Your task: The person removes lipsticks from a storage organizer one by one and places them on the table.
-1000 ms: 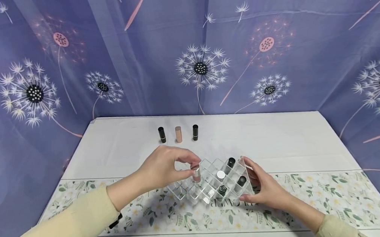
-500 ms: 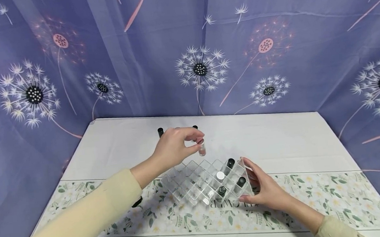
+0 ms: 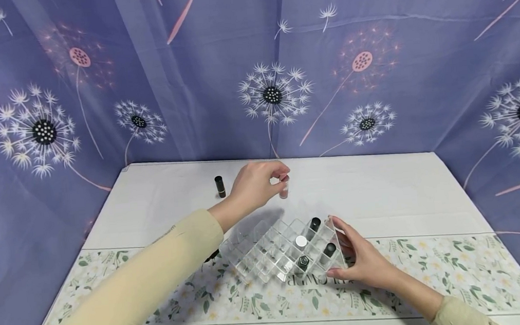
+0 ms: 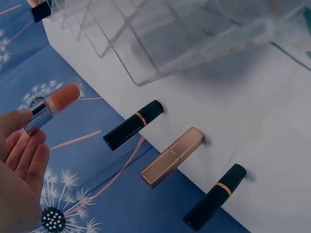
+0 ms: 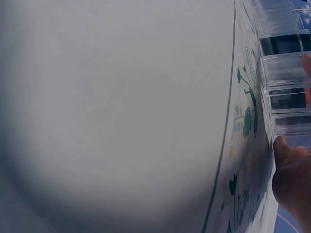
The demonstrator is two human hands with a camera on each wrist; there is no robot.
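My left hand [image 3: 257, 183] pinches a clear-cased lipstick [image 4: 63, 97] with a peach-orange inside, held above the back part of the table, beyond the organizer. Thumb and fingertips grip one end of it. The clear acrylic lipstick organizer [image 3: 250, 266] has diamond-shaped slots. Its right end is gripped by my right hand [image 3: 366, 261], thumb at the front and fingers behind. In the organizer's right half stand a black lipstick [image 3: 315, 224], a white-topped one [image 3: 301, 241], another black one [image 3: 330, 250] and a dark faceted cap [image 3: 303, 263].
Three lipsticks stand in a row at the back: black [image 4: 133, 125], rose-gold [image 4: 172, 158] and black [image 4: 215, 197]. In the head view my left hand hides two of them. A floral strip [image 3: 418, 277] crosses the white table; a blue-purple dandelion curtain [image 3: 216, 83] hangs behind.
My left hand has lifted the clear lipstick out of the organizer and carried it back and to the right, now covering two standing lipsticks. The right hand stays on the organizer.
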